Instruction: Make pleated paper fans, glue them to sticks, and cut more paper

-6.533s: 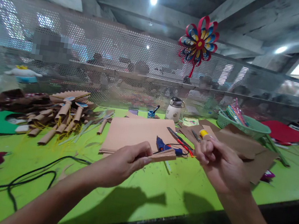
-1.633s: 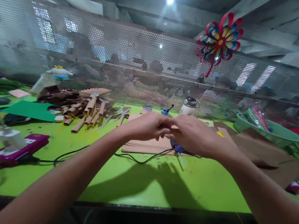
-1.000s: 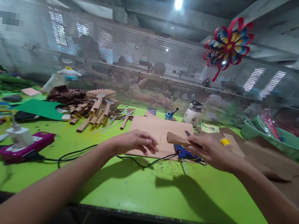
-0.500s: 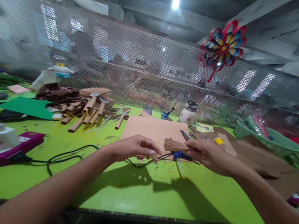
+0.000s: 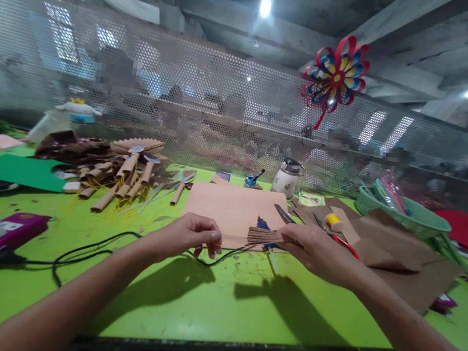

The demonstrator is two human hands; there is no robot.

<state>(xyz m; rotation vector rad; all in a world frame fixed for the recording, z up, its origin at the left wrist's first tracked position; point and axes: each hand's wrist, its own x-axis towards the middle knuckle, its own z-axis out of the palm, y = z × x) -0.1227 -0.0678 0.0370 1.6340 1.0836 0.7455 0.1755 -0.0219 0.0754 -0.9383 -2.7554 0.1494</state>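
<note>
Folded brown paper (image 5: 264, 237), pleated into a narrow stack, is in my right hand (image 5: 314, 252), whose fingers are closed round its right end. A dark blade (image 5: 283, 213) sticks out just above these fingers. My left hand (image 5: 193, 237) hovers to the left with its fingers curled and pressed together; what they hold, if anything, is too small to tell. Behind both hands lies a light tan sheet (image 5: 234, 202). A blue tool (image 5: 262, 223), partly hidden by the folded paper, lies on the sheet's right part.
Brown paper tubes (image 5: 105, 198) are piled at the left. A purple power strip (image 5: 24, 223) with a black cable (image 5: 56, 263) lies nearer. Brown sheets (image 5: 396, 270), a yellow spool (image 5: 333, 221) and a green basket (image 5: 416, 217) are on the right. A bottle (image 5: 287, 177) stands behind.
My left hand has moved left, away from the folded paper, and the gap between my hands is wider. Red-handled scissors now show beside my right hand. The whole view has shifted.
</note>
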